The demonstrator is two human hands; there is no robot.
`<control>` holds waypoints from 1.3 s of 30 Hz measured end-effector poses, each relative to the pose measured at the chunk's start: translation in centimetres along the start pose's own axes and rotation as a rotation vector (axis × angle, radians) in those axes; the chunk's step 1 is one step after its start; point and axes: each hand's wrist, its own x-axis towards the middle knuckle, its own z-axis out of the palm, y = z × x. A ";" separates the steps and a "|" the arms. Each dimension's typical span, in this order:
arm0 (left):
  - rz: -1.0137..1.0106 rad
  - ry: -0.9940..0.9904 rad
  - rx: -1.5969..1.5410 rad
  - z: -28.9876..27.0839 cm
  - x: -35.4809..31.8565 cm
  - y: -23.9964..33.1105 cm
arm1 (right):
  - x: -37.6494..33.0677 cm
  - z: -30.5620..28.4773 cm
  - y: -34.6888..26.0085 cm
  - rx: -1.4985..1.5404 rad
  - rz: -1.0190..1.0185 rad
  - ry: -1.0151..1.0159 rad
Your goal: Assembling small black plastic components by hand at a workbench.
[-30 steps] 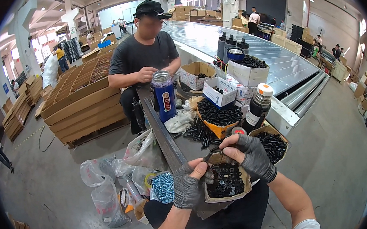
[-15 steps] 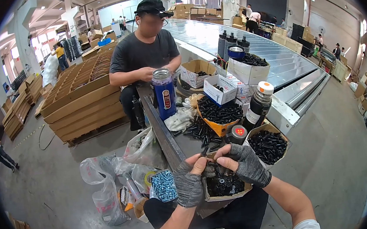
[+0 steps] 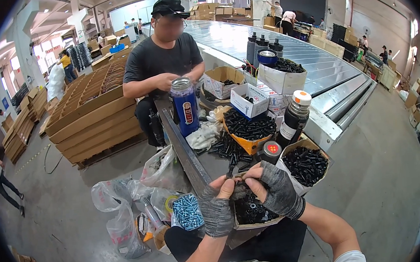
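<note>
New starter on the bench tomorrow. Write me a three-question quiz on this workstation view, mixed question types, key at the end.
1. True or false: both the left hand and the right hand wear grey knit gloves.
2. What lies in the cardboard box directly under the hands?
A. white washers
B. small black parts
C. blue screws
3. Fill in: the tall blue bottle stands on the bench in front of a seated person in a dark ____.

Key:
1. True.
2. B; the blue screws sit in a clear bag lower left.
3. T-shirt.
</note>
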 end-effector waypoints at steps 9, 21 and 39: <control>0.133 0.082 0.135 -1.0 0.0 -1.1 | 0.8 -0.3 -0.1 0.086 -0.010 -0.074; 0.249 -0.092 0.394 -1.4 -0.4 -1.3 | 0.5 -2.3 -0.8 0.067 -0.063 -0.101; 0.192 -0.189 0.523 -2.9 1.7 1.9 | 1.7 -16.0 5.8 -0.408 -0.147 -0.198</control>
